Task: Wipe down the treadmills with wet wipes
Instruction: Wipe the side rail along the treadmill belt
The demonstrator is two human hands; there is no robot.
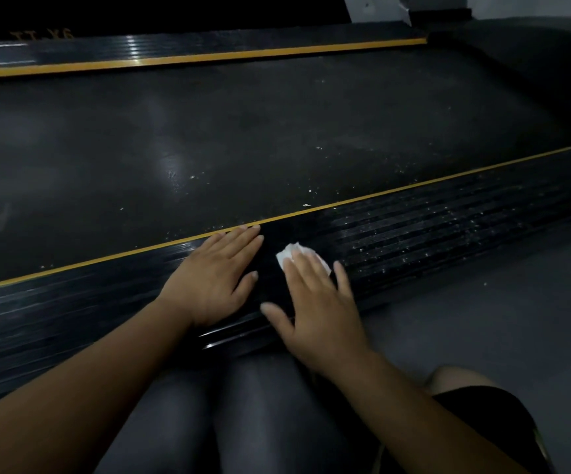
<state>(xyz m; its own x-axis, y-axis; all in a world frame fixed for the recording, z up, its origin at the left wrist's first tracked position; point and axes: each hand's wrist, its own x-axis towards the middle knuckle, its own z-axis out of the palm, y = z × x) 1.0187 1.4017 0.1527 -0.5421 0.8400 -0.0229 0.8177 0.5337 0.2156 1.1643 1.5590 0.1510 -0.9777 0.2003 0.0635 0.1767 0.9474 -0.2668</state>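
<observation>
A treadmill lies across the head view, with a dark running belt between two ribbed black side rails edged in yellow. My left hand rests flat on the near side rail, fingers straight. Just to its right, my right hand presses a small white wet wipe onto the same rail with straight fingers; only the wipe's far edge shows past the fingertips. The rail to the right of the wipe is speckled with pale dust, while the part to the left looks glossy.
The far side rail runs along the top. Pale crumbs dot the belt near the yellow edge. Grey floor lies to the right of the rail. My knees are close against the rail at the bottom.
</observation>
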